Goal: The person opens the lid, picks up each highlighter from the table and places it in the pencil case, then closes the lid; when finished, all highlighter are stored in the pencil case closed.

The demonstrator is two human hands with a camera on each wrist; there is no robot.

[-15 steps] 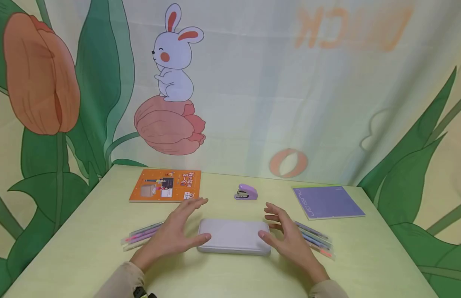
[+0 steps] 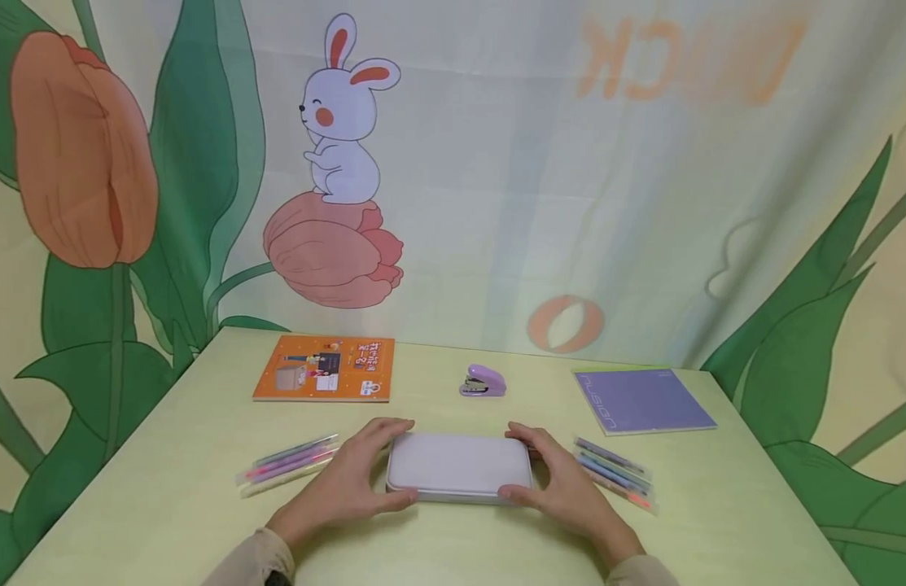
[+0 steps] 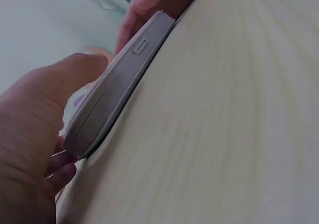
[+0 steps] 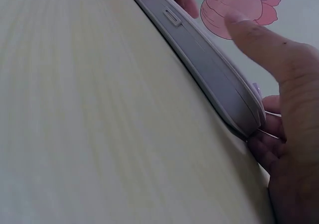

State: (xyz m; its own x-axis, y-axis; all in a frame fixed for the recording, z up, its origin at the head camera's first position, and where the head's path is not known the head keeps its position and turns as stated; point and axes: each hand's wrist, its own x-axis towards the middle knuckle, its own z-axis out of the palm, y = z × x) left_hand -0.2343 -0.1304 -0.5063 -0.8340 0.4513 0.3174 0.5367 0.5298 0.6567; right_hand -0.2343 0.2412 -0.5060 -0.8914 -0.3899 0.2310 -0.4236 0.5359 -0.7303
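Observation:
A pale lilac, flat pencil case (image 2: 460, 468) lies on the table in front of me, with a small rectangular tab on its near side. Around its left end is my left hand (image 2: 350, 480), thumb by the near corner and fingertips by the far one. My right hand (image 2: 562, 484) frames the other end in much the same way. From the left wrist view, the left thumb (image 3: 84, 69) reaches over the upper edge of the case while other fingers sit behind its end. The right thumb (image 4: 259, 45) stands off from the case, its fingers close to the end.
Bundles of coloured pens lie left (image 2: 287, 465) and right (image 2: 614, 472) of the hands. Farther back are an orange book (image 2: 324, 368), a purple stapler (image 2: 484, 381) and a purple notebook (image 2: 643, 399). A printed curtain (image 2: 482, 163) hangs behind the table.
Both hands have come lower and closer around the ends of the pencil case, thumbs shifting from above its top to its near edge. The case stays in place.

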